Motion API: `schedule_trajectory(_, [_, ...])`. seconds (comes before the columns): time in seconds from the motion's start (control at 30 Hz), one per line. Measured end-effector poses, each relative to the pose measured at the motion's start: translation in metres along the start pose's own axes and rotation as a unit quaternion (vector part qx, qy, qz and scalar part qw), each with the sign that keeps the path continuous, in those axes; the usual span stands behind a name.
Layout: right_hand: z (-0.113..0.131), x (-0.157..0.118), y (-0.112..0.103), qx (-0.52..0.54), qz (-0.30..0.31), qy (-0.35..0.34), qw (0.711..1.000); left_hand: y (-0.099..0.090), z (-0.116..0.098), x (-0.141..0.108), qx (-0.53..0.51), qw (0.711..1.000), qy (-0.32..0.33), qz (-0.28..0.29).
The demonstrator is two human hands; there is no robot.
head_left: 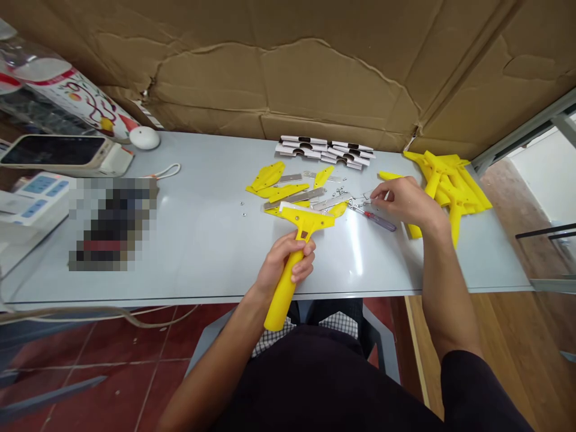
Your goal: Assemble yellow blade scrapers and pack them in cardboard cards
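Observation:
My left hand [290, 258] is wrapped round the handle of a yellow scraper [281, 300], whose wide head points away from me above the tabletop. A pale strip runs along the head's far edge. My right hand [407, 204] is closed in a pinch over small metal pieces [366, 198]; what lies between its fingertips is too small to make out. Just below them rests a screwdriver [380, 221] with a dark translucent handle and red collar. Loose screws [341, 191], metal blades [306, 196] and yellow cover plates [269, 177] lie beyond the scraper head.
Several yellow scraper bodies [468, 189] are piled at the right. Small white boxes [303, 144] stand against the cardboard [333, 78]. At the left are a phone [54, 151], a white mouse-shaped object [144, 138], a bottle [76, 96] and a blurred-out item [112, 225].

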State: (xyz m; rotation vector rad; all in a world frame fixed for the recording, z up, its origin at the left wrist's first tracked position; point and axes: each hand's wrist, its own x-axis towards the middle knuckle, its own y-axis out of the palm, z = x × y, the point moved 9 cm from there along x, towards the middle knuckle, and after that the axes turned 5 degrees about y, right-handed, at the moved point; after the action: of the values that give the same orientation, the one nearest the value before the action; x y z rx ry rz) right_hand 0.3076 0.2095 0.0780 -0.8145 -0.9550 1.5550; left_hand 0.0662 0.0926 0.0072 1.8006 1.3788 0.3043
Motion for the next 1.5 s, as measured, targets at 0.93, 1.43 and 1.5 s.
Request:
schedule_trajectory(0.93, [0.115,-0.026,0.045,0.369,0.114,-0.164,0.908,-0.001,-0.002,-0.005,0.007,1.000,0.027,0.003])
schedule_trajectory(1.43, [0.076,-0.013,0.035,0.577,0.087,-0.024,0.812,0.053,-0.024,0.038,0.087,0.993,0.039,0.075])
schedule_trajectory(1.5, [0.068,-0.011,0.030,0.601,0.060,0.000,0.797,0.061,-0.027,0.049,0.086,0.991,0.043,0.092])
